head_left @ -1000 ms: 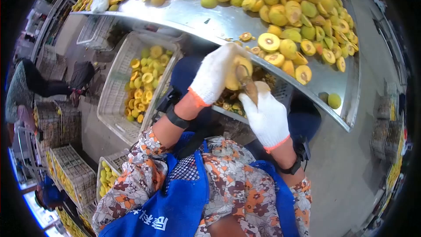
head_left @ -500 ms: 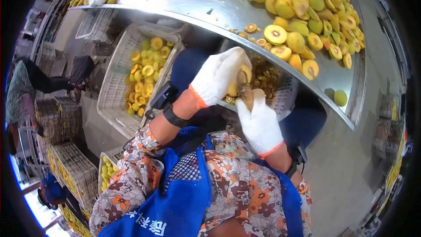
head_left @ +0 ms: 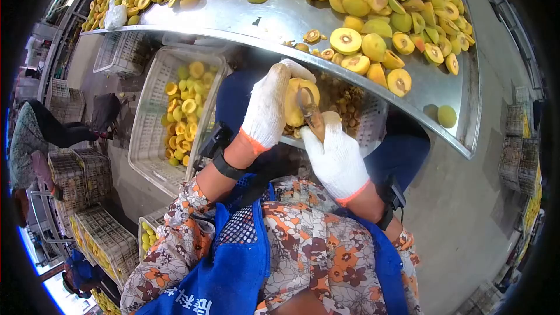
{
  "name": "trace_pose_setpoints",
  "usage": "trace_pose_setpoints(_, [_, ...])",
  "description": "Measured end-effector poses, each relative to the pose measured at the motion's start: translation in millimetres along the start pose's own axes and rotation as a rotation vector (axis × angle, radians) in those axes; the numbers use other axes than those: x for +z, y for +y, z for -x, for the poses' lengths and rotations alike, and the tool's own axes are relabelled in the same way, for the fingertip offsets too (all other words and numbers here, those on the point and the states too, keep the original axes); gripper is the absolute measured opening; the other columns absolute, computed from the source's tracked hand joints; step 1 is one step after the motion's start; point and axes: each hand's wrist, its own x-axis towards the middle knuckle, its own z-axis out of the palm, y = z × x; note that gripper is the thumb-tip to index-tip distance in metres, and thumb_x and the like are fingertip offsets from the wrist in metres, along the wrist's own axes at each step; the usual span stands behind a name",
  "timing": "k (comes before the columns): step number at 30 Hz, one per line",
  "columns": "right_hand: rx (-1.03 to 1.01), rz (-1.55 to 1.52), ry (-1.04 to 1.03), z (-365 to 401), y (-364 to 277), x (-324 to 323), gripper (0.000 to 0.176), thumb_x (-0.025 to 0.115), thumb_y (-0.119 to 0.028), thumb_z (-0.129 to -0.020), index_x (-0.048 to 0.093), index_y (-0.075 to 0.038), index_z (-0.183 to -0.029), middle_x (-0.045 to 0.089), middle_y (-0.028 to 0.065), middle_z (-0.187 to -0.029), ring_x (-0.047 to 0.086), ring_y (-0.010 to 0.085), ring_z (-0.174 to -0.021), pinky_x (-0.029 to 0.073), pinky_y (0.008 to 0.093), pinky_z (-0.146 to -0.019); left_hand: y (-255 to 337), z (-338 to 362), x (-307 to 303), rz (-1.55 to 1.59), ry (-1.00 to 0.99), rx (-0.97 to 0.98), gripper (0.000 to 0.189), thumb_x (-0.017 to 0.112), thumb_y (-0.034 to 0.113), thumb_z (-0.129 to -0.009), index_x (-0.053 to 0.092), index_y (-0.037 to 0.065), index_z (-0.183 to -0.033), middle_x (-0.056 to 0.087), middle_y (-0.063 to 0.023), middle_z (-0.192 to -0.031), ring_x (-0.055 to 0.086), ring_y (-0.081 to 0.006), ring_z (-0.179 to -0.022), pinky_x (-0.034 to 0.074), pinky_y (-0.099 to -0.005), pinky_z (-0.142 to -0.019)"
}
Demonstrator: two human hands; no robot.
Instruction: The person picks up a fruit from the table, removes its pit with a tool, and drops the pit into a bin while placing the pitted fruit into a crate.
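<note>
My left hand point(head_left: 265, 108), in a white knit glove with an orange cuff, is closed around a yellow peach half point(head_left: 292, 111) with its cut face turned up toward me. My right hand point(head_left: 338, 160), gloved the same way, grips the brown handle of a pitting knife point(head_left: 315, 123). The knife's curved metal loop lies against the middle of the cut face. Beneath both hands, a pale crate point(head_left: 373, 128) between my knees holds brown pits and scraps.
A metal table point(head_left: 233, 20) runs across in front, heaped with peach halves point(head_left: 373, 46); its raised edge is close beyond my hands. To the left stands a crate point(head_left: 140, 122) of pitted halves. Stacked crates point(head_left: 105, 236) and another person point(head_left: 35, 140) are farther left.
My left hand has shifted left and the peach half now shows its cut face more fully. My right hand has moved slightly left with the knife; the view has shifted a little.
</note>
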Motion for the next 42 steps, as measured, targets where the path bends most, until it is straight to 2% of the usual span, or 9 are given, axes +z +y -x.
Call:
trace_pose_setpoints(5, [0.062,0.021,-0.041,6,5,4,0.027,0.062,-0.017,-0.096,0.063,-0.001,-0.118,0.062,0.0209,-0.095,0.067,0.0326,-0.062,0.055,0.0416,-0.049,15,3,3,-0.505,-0.039,0.183,0.057,0.027,0.044,-0.110,0.064,0.000,-0.109,0.065,-0.0106,-0.098,0.065,-0.0177,-0.090,0.051,-0.0318,-0.084])
trace_pose_setpoints(13, [0.041,-0.040,0.013,12,1,-1,0.027,0.061,-0.017,-0.097,0.063,0.003,-0.114,0.061,0.0193,-0.091,0.066,0.0338,-0.060,0.055,0.0436,-0.051,20,-7,1,-0.374,-0.194,0.000,0.064,0.026,0.047,-0.110,0.067,-0.001,-0.101,0.066,-0.0115,-0.089,0.064,-0.0178,-0.087,0.051,-0.0313,-0.084])
trace_pose_setpoints(16, [0.303,-0.226,-0.363,6,2,-9,0.021,0.058,-0.012,-0.097,0.062,0.000,-0.113,0.054,0.0273,-0.119,0.067,0.0421,-0.081,0.057,0.0453,-0.068,11,-19,-7,-0.285,-0.309,-0.163,0.069,0.022,0.052,-0.109,0.067,-0.001,-0.103,0.068,-0.0116,-0.090,0.064,-0.0189,-0.088,0.050,-0.0315,-0.086])
trace_pose_setpoints(18, [-0.014,-0.122,-0.056,11,13,-1,0.033,0.060,-0.025,-0.099,0.053,0.001,-0.116,0.063,0.0291,-0.087,0.067,0.0471,-0.079,0.055,0.0510,-0.066,6,-22,-7,-0.236,-0.362,-0.255,0.072,0.021,0.054,-0.109,0.067,-0.001,-0.108,0.068,-0.0116,-0.091,0.065,-0.0198,-0.089,0.050,-0.0319,-0.088])
trace_pose_setpoints(21, [0.566,-0.563,0.025,-10,0,-12,0.038,0.060,-0.030,-0.099,0.049,0.002,-0.117,0.064,0.0337,-0.087,0.065,0.0515,-0.088,0.053,0.0539,-0.070,6,-15,15,0.335,-0.137,-0.240,0.045,0.037,0.035,-0.110,0.065,0.000,-0.115,0.068,-0.0106,-0.103,0.062,-0.0166,-0.093,0.050,-0.0301,-0.091])
trace_pose_setpoints(25, [0.395,-0.478,0.069,-2,12,6,0.037,0.059,-0.031,-0.099,0.050,0.002,-0.114,0.064,0.0354,-0.092,0.063,0.0540,-0.093,0.052,0.0530,-0.073,-5,1,38,-0.290,0.152,0.225,0.032,0.051,0.011,-0.102,0.056,0.001,-0.132,0.065,-0.0088,-0.118,0.059,-0.0139,-0.110,0.047,-0.0285,-0.098])
trace_pose_setpoints(30, [0.767,-1.056,-0.169,2,-3,-13,0.037,0.056,-0.034,-0.101,0.051,0.000,-0.115,0.062,0.0123,-0.073,0.063,0.0224,-0.063,0.050,0.0377,-0.060,-9,-12,17,0.014,-0.072,-0.154,0.022,0.052,0.017,-0.105,0.067,0.001,-0.109,0.068,-0.0025,-0.095,0.059,-0.0067,-0.085,0.049,-0.0231,-0.078])
trace_pose_setpoints(40, [0.889,-1.091,-0.206,26,6,-3,0.037,0.054,-0.034,-0.102,0.051,0.000,-0.115,0.063,0.0128,-0.074,0.062,0.0221,-0.059,0.049,0.0367,-0.055,-20,0,43,-0.230,0.016,-0.128,0.025,0.056,0.024,-0.105,0.064,0.000,-0.107,0.064,-0.0064,-0.084,0.053,-0.0085,-0.081,0.049,-0.0282,-0.075])
trace_pose_setpoints(42, [0.309,-0.435,0.158,39,20,25,0.035,0.055,-0.032,-0.101,0.052,0.000,-0.114,0.062,0.0146,-0.075,0.062,0.0248,-0.061,0.049,0.0376,-0.057,-20,2,51,-0.321,0.032,-0.094,0.025,0.056,0.024,-0.105,0.064,0.000,-0.107,0.064,-0.0100,-0.084,0.055,-0.0126,-0.078,0.050,-0.0297,-0.074])
